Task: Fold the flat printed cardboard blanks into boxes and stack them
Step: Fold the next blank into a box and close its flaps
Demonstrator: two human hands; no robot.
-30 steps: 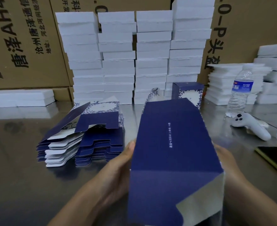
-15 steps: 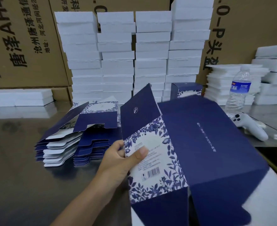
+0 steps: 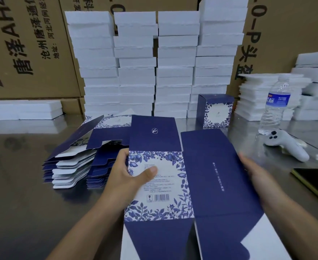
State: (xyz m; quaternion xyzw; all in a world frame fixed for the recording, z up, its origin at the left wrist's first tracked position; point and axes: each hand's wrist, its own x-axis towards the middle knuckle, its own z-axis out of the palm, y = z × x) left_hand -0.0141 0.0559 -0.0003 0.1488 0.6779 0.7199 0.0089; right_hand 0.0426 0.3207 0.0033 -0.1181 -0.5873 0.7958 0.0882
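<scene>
Head view: the cardboard blank [image 3: 210, 175] is held above the bench [image 3: 23, 203], directly in front of the person and between both hands. Two of its panels face the camera: a white panel with blue floral print and a barcode on the left, and a plain dark blue panel with one line of small white text on the right. Dark blue flaps extend from the far and near ends of both panels. The left hand [image 3: 130, 177] grips the left edge of the floral panel, thumb pressed flat on the printed face and fingers wrapped behind. The right hand [image 3: 257, 175] holds the right edge of the dark blue panel; most of its fingers are hidden behind the card. Left of the held blank, a pile of flat blanks [image 3: 73, 166] lies on the bench in two adjoining stacks. One folded box [image 3: 215, 113] stands upright further back, just in front of the stacked white foam blocks [image 3: 135, 72]. Brown shipping cartons [image 3: 28, 44] stand behind the foam. On the right of the bench are a water bottle [image 3: 275, 107], a white controller [image 3: 285, 145] near its base, and a dark phone [image 3: 315, 182] lying flat.
</scene>
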